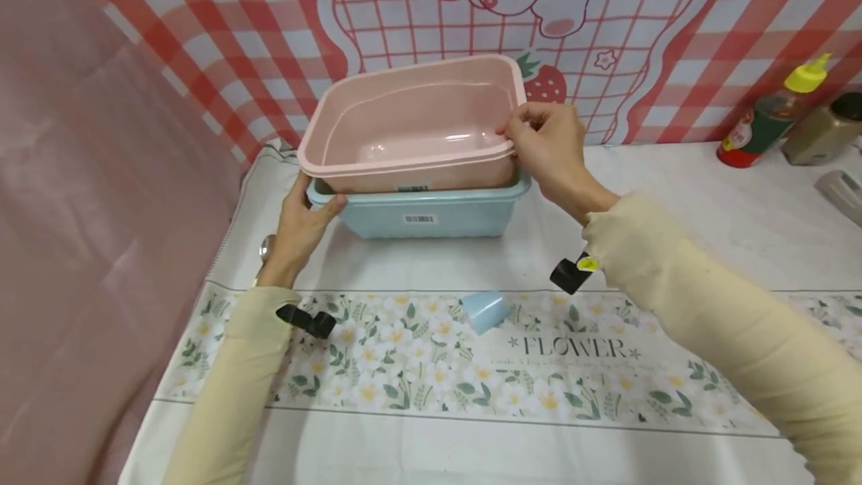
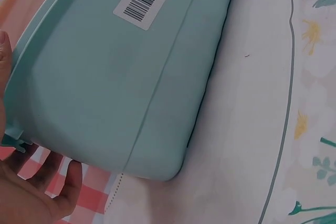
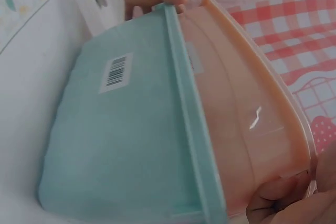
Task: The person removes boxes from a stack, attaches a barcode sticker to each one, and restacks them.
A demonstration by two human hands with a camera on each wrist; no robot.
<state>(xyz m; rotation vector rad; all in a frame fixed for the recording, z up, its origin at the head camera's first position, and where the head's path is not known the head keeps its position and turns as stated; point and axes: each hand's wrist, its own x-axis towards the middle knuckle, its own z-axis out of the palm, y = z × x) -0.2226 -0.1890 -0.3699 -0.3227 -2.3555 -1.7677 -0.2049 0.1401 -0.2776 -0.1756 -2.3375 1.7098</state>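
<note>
A pink plastic basin sits partly inside a light blue basin, raised so that much of its side shows above the blue rim. At the blue basin's left end, my left hand grips the rim, thumb over the front edge and fingers beneath, as the left wrist view shows. My right hand pinches the pink basin's rim at its right end. Barcode labels mark both basins; the blue one's label is plain in the right wrist view. The pink basin's underside is hidden inside the blue one.
A small light blue cup lies in front of the basins. Beside my left wrist is a spoon, partly covered. At the right stand a sauce bottle with a yellow cap and a spice jar. A checked cloth hangs behind.
</note>
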